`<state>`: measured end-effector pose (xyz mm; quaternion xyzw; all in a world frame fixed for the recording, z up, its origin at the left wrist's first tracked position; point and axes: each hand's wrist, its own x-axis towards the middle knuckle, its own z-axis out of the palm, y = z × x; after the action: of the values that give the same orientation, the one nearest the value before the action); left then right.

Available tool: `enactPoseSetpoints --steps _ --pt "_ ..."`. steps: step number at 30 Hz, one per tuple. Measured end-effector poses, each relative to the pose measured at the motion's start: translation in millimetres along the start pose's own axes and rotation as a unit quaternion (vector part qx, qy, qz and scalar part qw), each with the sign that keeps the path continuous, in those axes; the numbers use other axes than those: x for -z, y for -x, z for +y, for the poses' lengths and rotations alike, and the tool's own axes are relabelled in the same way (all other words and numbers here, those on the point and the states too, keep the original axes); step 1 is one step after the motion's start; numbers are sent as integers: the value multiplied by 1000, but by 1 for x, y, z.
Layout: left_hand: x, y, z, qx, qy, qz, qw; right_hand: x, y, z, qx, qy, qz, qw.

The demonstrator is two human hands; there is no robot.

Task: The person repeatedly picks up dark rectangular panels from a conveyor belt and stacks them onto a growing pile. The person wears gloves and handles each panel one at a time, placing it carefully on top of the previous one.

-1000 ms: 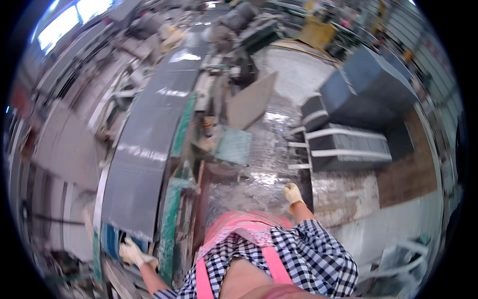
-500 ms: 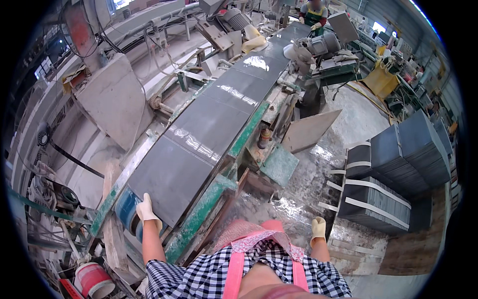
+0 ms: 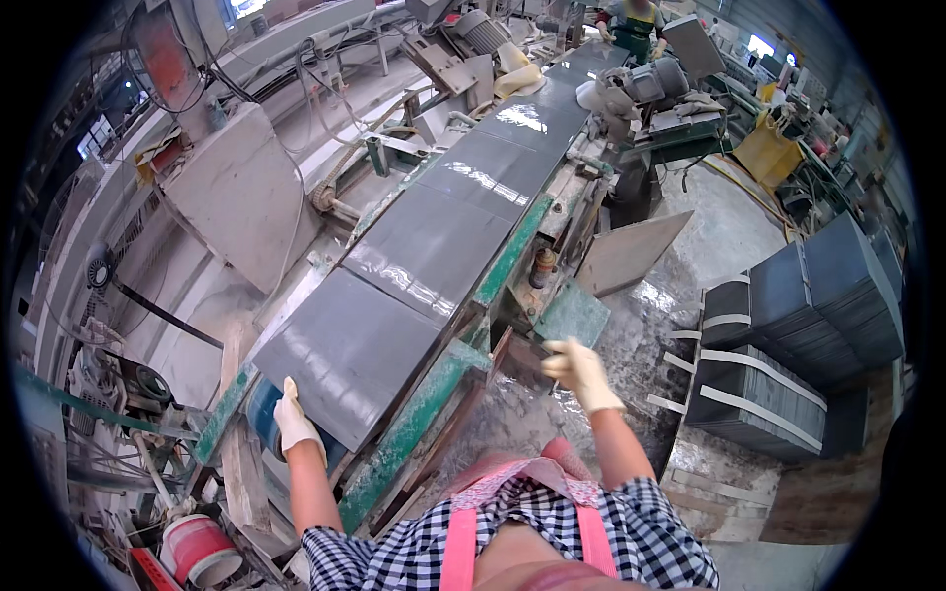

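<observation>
A long conveyor (image 3: 512, 246) with a green frame carries dark grey stone slabs in a row. The nearest slab (image 3: 355, 350) lies at the conveyor's end in front of me. My left hand (image 3: 294, 422), in a pale glove, rests on that slab's near left corner. My right hand (image 3: 579, 372), also gloved, is raised over the wet floor to the right of the conveyor's end, fingers curled; I cannot tell whether it holds anything. I wear a checked shirt and a pink apron.
Banded stacks of dark slabs (image 3: 788, 335) stand on the wet floor at the right. A loose slab (image 3: 626, 254) leans against the machine. A polishing head (image 3: 641, 84) sits over the far belt, with a person (image 3: 636, 20) beyond it. A red bucket (image 3: 197, 552) stands at the lower left.
My view has swung from the floor and stacks toward the conveyor. My left hand has reached the near slab's corner. My right hand has risen and moved toward the conveyor's end.
</observation>
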<state>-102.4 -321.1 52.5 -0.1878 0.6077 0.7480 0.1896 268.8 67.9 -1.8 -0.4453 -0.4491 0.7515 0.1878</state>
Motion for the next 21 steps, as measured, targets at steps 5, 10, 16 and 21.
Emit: enactPoseSetpoints --steps 5,10,16,21 --pt "-4 96 22 -48 7 -116 992 -182 29 -11 -192 -19 -361 912" --pt "27 155 -22 56 99 -114 987 -233 78 16 -258 -216 -445 830" --pt "23 176 -20 92 150 -87 980 -224 110 -33 -212 -259 -442 832" --pt "-37 183 -5 50 122 -289 948 -190 116 -57 -58 -273 -341 898"
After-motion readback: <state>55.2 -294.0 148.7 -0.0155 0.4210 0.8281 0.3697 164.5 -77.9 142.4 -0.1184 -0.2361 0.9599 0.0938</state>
